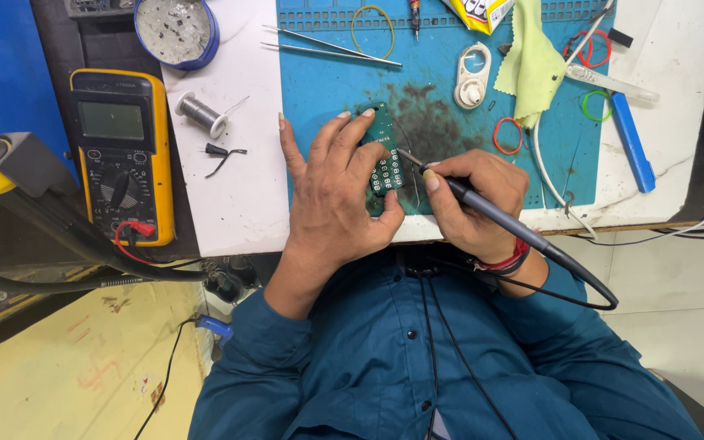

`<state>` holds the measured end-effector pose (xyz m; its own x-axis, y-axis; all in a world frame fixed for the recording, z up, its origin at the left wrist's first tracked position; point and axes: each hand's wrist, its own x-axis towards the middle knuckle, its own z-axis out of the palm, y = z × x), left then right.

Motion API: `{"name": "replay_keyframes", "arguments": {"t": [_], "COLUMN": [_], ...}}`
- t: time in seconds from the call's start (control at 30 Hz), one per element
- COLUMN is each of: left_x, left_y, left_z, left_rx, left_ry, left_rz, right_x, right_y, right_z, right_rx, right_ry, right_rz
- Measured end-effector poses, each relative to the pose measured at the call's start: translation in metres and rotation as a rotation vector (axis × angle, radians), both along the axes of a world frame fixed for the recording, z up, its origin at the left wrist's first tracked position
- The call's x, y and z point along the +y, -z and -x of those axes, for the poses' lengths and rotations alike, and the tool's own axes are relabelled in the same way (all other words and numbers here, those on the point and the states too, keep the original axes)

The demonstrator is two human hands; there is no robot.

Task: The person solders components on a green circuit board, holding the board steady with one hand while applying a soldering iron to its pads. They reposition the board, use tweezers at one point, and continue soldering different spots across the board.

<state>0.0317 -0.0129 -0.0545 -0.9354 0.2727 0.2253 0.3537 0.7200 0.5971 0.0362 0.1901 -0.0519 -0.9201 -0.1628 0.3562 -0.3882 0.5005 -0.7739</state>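
A small green circuit board (386,156) with rows of keypad contacts lies on a blue work mat (450,138). My left hand (337,187) presses on the board, with fingers over its left edge and the thumb at its lower end. My right hand (473,200) grips a black soldering iron (482,208) like a pen. The iron's metal tip touches the board's right side. Its black cable runs off past my right wrist, which wears a red band.
A yellow multimeter (122,155) with red and black leads lies at the left. A solder spool (201,114), tweezers (327,45), a blue round tin (177,31), a yellow-green cloth (531,61), rubber bands and a blue tool (631,138) surround the mat.
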Motion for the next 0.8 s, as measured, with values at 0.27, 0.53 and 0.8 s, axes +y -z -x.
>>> {"name": "replay_keyframes", "arguments": {"t": [0.27, 0.53, 0.8], "left_x": [-0.0005, -0.0003, 0.0006], "left_y": [0.0006, 0.0022, 0.0040], "left_z": [-0.0003, -0.0020, -0.0029], "left_rx": [0.012, 0.025, 0.047], "left_ry": [-0.003, -0.011, -0.012], "left_rz": [-0.002, -0.005, -0.018], "right_x": [0.0003, 0.0002, -0.0004], "right_y": [-0.0021, -0.0012, -0.0012], "right_z": [0.0003, 0.0002, 0.0011], "right_rx": [-0.021, -0.023, 0.012], "right_ry": [-0.038, -0.041, -0.073], "right_rz": [0.011, 0.026, 0.031]}}
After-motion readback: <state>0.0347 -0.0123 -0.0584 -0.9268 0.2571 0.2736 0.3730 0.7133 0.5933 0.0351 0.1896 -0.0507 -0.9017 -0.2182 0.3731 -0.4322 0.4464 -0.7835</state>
